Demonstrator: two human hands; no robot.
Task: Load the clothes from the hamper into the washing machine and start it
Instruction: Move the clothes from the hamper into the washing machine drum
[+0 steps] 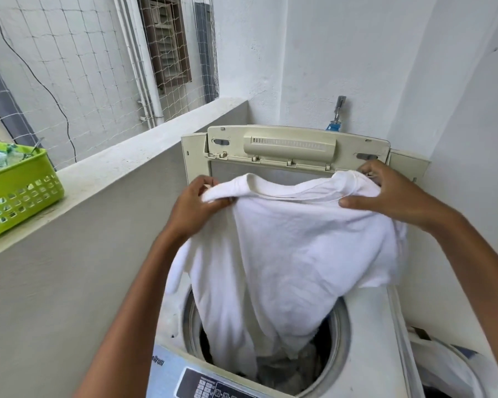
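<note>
I see left hand gripping white shirt at one shoulder, right hand pinching the other, shirt hanging into open washing machine drum, lid up, green basket on ledge at left

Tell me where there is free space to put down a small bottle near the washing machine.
The ledge is bare between the green basket and the raised lid. The washer top right of the drum opening is also bare. The opening is crowded: both hands hold the white T-shirt over it.
</note>
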